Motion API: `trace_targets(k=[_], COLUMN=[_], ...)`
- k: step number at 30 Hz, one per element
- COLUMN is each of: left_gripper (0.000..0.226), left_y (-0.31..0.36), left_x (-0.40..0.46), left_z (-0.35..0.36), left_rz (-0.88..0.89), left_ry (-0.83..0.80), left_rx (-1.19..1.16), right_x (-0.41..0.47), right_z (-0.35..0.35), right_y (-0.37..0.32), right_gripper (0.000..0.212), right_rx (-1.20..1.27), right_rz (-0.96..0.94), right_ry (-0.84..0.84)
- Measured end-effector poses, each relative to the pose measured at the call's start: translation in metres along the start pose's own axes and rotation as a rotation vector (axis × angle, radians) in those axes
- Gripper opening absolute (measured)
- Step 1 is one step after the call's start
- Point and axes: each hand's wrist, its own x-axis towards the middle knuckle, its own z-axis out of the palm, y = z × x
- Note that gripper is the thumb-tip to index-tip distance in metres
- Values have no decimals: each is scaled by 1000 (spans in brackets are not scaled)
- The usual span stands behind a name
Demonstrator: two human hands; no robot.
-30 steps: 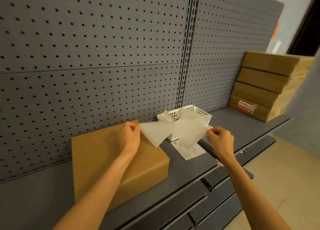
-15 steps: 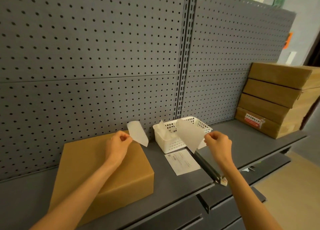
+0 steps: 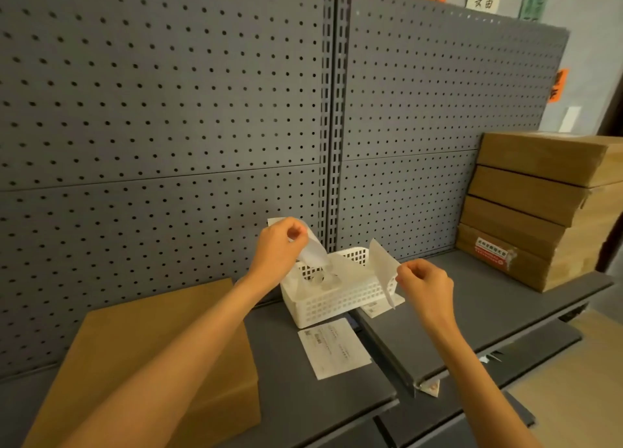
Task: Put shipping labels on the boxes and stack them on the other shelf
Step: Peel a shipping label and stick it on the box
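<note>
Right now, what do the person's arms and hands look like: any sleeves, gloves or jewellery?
Both forearms are bare as far as the picture shows; no sleeve comes into view. The left hand and right hand wear no gloves. No watch, bracelet or ring is visible on either wrist or on the fingers that show.
</note>
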Motion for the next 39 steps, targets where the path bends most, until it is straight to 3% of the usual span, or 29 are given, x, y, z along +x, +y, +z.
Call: trace_targets(k=[9,20,31,39], left_gripper=[17,26,10,10], left_y=[-42,-64,-28,-30], left_x=[11,8,2,-4], left_z=[67,77,51,26], left_rz=[-99,-62,81,-139], left_ry=[-142,-269,-86,-188], left_rx=[77,491,306,181], right_x=[17,33,35,21], right_z=[-17,-14,17,60], right_y=[17,17,-20,-51], right_gripper=[15,16,13,12], right_rx=[-13,4,73,126], right_rz=[-32,-43,-128,-207], right_ry=[-38,-76,-151,-223])
